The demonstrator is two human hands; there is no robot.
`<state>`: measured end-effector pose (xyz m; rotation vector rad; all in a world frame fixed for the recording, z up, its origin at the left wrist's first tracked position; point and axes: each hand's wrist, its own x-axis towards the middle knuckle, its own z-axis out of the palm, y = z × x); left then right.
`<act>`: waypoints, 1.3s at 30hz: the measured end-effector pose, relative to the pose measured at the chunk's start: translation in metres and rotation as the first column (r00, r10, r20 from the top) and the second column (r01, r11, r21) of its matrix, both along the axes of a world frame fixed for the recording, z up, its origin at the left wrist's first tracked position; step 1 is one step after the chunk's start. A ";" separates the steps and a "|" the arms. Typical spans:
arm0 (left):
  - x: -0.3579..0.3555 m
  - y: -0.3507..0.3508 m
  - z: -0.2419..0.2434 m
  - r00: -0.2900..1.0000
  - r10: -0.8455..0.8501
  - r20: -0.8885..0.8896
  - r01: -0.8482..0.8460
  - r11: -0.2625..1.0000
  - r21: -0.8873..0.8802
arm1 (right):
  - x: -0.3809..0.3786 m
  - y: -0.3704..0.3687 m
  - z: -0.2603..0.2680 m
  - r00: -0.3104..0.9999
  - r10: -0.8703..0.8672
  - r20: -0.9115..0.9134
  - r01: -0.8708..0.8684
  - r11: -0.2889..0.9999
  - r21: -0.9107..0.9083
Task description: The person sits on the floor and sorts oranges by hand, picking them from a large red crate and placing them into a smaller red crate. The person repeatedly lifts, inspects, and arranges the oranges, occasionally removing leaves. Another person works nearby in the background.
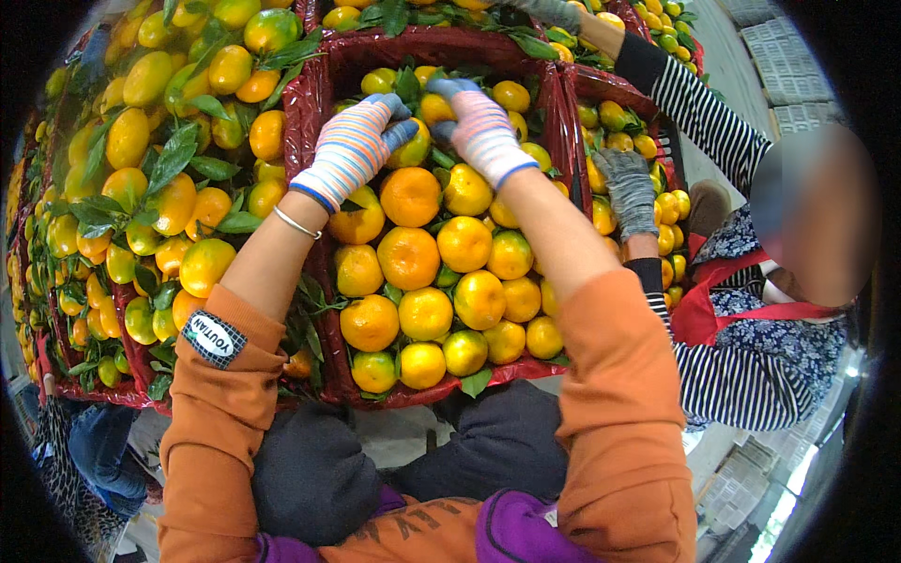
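Observation:
My left hand, in a striped knit glove with blue fingertips, reaches into a crate lined with red plastic film. Its thumb rests on a yellow-green mandarin; whether the fingers grip it is hidden. In a matching glove, my right hand has its thumb and fingers around an orange-yellow mandarin near the crate's far side. Closer to me, rows of mandarins fill the crate, some with green leaves between them.
Crates heaped with leafy mandarins stand on the left. To the right, a co-worker in striped sleeves has one grey-gloved hand in the neighbouring crate; the other hand reaches across the far crates.

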<state>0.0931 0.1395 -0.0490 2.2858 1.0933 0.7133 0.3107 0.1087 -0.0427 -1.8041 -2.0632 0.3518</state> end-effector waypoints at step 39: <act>0.041 0.002 0.037 0.874 -0.344 -0.344 0.321 0.939 -0.124 | 0.012 -0.088 0.034 0.985 -0.156 -0.073 0.116 0.915 -0.387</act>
